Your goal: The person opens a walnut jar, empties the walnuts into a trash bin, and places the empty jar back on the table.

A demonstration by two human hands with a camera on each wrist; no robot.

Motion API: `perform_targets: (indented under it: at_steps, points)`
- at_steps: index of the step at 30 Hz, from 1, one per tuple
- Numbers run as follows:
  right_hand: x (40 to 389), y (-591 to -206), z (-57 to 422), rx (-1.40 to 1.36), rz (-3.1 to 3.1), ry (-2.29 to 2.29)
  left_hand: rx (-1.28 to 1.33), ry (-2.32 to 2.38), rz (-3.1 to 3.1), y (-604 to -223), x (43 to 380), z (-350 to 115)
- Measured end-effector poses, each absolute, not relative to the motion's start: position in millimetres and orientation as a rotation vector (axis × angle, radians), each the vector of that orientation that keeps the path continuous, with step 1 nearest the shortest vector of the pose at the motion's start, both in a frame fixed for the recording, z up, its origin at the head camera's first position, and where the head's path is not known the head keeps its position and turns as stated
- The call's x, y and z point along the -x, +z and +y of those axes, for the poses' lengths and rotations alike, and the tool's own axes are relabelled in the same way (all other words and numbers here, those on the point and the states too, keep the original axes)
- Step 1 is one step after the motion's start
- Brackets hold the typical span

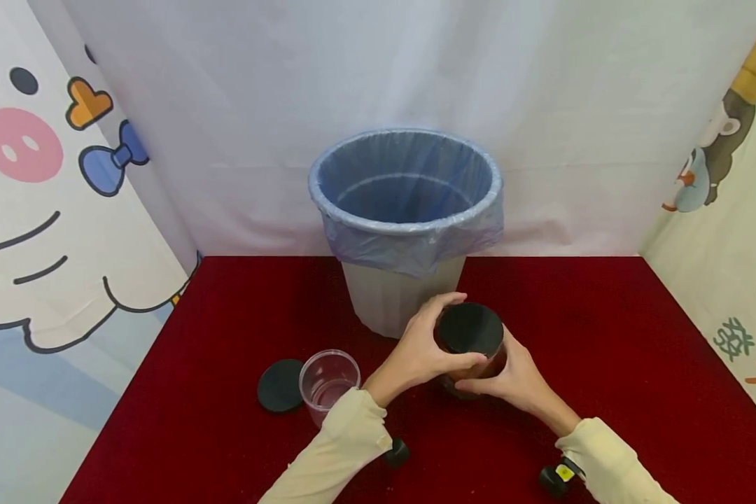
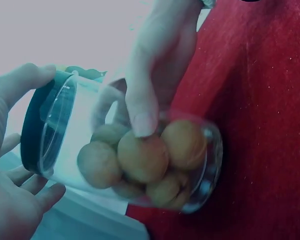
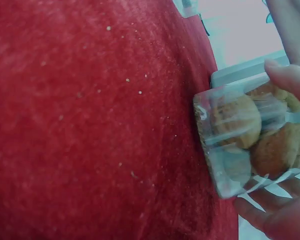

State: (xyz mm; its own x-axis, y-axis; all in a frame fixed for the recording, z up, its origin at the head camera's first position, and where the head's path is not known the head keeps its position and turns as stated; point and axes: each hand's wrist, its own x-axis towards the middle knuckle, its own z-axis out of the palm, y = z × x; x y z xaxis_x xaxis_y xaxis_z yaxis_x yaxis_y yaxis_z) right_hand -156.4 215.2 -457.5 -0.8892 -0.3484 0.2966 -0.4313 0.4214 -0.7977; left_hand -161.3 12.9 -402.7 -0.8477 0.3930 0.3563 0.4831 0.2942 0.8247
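Note:
Both hands are on a clear plastic jar (image 2: 207,182) with several round brown balls (image 2: 142,156) inside. Its black lid (image 1: 471,329) faces up in the head view. My left hand (image 1: 423,348) grips the lid, thumb on the near side and fingers round the far side. Lower down, my right hand (image 1: 518,378) holds the jar's body, its thumb across the front in the left wrist view. The jar's base is close over the red cloth (image 3: 90,125). Left of the hands stands an open clear jar (image 1: 330,385), partly behind the left sleeve, beside a loose black lid (image 1: 280,386).
Just beyond the hands stands a pale bin (image 1: 378,294) lined with a blue bag (image 1: 409,245). A white curtain (image 1: 258,105) hangs behind the table. Printed cloths with cartoon figures flank both sides. Small black devices are strapped at both wrists.

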Motion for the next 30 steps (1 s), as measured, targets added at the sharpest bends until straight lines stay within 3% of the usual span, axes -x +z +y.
perform_targets:
  at_steps: [16,30]
  points:
    - [136.9,-436.2,228.4,-0.816,-2.576,1.115,1.338,-1.151,-2.613,-374.2,151.2,-8.0]
    - [124.0,-418.8,233.2,-0.774,-2.624,0.92,1.289,-1.121,-2.582,-371.3,143.9,-7.9]
